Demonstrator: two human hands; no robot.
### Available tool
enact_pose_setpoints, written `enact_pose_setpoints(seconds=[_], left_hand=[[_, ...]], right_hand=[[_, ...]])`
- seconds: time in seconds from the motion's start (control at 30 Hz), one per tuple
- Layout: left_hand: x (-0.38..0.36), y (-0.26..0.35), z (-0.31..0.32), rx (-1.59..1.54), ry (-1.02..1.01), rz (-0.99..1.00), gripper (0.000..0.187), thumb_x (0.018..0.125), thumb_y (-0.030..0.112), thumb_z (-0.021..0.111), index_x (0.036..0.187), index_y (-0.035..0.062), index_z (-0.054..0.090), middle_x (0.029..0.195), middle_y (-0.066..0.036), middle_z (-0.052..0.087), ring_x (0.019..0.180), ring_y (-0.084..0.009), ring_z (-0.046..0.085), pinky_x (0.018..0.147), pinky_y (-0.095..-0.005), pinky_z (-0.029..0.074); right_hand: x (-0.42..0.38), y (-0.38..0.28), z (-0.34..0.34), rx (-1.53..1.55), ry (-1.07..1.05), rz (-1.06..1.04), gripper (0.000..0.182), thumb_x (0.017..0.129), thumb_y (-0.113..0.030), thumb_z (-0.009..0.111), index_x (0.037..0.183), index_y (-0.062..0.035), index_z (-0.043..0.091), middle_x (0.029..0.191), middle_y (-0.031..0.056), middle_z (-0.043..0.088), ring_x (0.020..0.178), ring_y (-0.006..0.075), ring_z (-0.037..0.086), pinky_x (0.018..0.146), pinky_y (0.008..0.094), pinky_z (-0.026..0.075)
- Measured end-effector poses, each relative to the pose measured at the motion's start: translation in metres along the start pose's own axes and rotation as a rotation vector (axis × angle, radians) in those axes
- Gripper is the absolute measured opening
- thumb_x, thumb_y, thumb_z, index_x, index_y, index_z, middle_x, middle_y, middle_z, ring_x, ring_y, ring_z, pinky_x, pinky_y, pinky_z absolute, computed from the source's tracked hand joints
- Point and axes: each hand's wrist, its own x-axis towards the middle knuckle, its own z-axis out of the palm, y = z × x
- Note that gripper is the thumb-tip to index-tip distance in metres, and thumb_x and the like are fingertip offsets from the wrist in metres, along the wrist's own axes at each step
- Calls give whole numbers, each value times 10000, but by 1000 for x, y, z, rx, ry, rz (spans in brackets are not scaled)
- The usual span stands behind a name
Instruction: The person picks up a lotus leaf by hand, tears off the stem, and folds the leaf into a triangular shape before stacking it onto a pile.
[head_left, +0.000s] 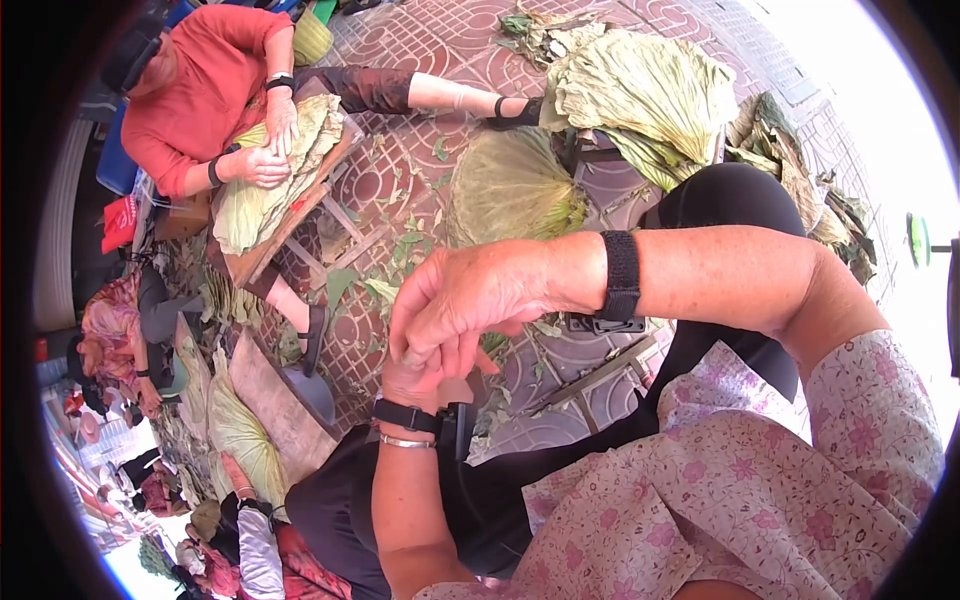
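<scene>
My right hand (480, 295) reaches in from the right, a black strap (621, 275) on its wrist. Its fingers are bent and pressed together over my left hand (408, 383); what lies in the pinch, if anything, is hidden. Most of my left fingers are covered, with one fingertip sticking out to the right. The left wrist wears a black band (405, 416) with a dark box-like piece and a silver bracelet (407, 441). Just beyond the hands, a large round lotus-like leaf (505, 185) lies on the paving.
A stack of big pale-green leaves (640, 85) rests on a low support, with withered leaves (780, 150) beside it. Opposite, a person in red (215, 75) presses leaves (265, 195) on a slanted board. Another board (270, 405) and more people are at left. Leaf scraps litter the ground.
</scene>
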Motion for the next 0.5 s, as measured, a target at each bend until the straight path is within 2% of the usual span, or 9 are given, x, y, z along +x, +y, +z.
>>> enact_pose_setpoints(seconds=[0.07, 0.17, 0.27, 0.37, 0.5], left_hand=[[1, 6, 7, 40, -10, -24, 716, 789, 399, 791, 1266, -57, 515, 1086, -233, 629, 1000, -515, 631, 598, -525, 629], [-1, 4, 7, 15, -19, -12, 781, 763, 414, 811, 1291, -66, 495, 1109, -263, 618, 1004, -559, 613, 590, -533, 628], [1, -3, 6, -52, -53, 1, 787, 750, 434, 815, 1276, -68, 513, 1092, -265, 624, 984, -585, 607, 578, -538, 625], [1, -9, -1, -91, -80, -9, 747, 751, 438, 809, 1233, -71, 549, 1064, -252, 635, 959, -583, 616, 569, -536, 625], [-3, -22, -19, -152, -58, 15, 696, 754, 426, 806, 1197, -63, 581, 1062, -234, 642, 939, -553, 637, 575, -546, 622]], right_hand=[[-4, -5, 0, -55, 5, 4, 160, 816, -125, 687, 945, -34, 712, 761, 106, 717, 626, 145, 692, 434, 262, 542], [1, 0, -3, -2, -18, -36, 113, 713, -80, 692, 823, -64, 712, 692, 49, 693, 576, 124, 654, 496, 274, 546], [-2, -4, -5, -106, -8, -47, 128, 702, -106, 693, 819, -72, 733, 680, 32, 692, 554, 116, 633, 472, 278, 538], [-12, -12, -2, -259, -9, -108, 227, 831, -142, 638, 1002, -18, 722, 735, 108, 707, 550, 163, 686, 366, 256, 517], [-11, -9, -1, -205, -20, -93, 233, 831, -144, 639, 1006, -17, 727, 726, 113, 706, 548, 162, 688, 365, 254, 518]])
